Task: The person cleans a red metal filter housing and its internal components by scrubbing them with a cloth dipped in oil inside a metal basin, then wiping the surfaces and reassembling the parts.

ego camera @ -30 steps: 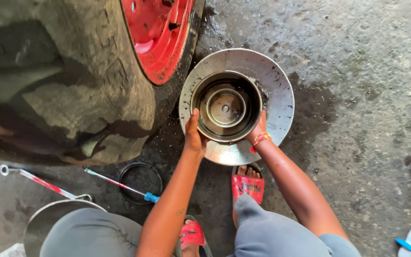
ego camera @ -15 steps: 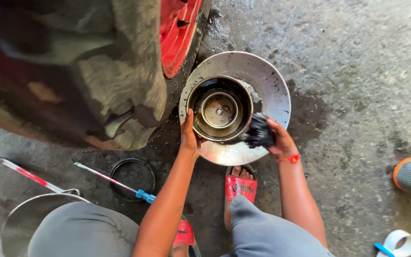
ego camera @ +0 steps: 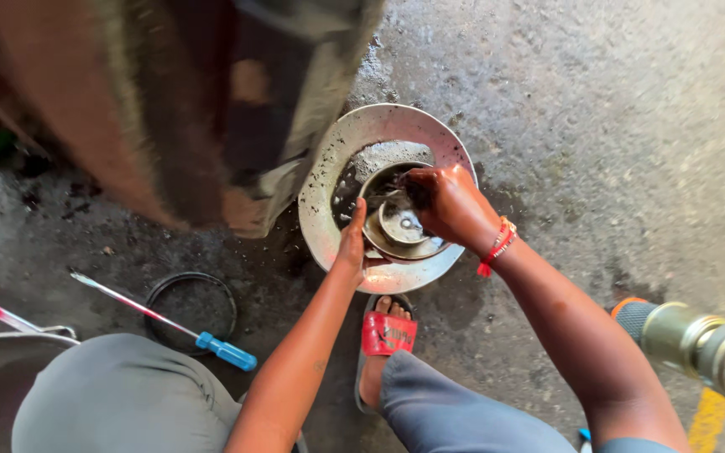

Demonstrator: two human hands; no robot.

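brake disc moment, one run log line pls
left hand steadies brake disc rim | right hand inside hub | screwdriver on ground

Head view: a grey brake disc (ego camera: 329,180) lies flat on the concrete floor (ego camera: 614,126) beside a blurred tyre (ego camera: 169,109). The left hand (ego camera: 352,243) grips the disc's near rim while the right hand (ego camera: 446,205) reaches into the central hub (ego camera: 400,226). A blue-handled screwdriver (ego camera: 169,323) crosses a black rubber ring (ego camera: 190,304) nearby.
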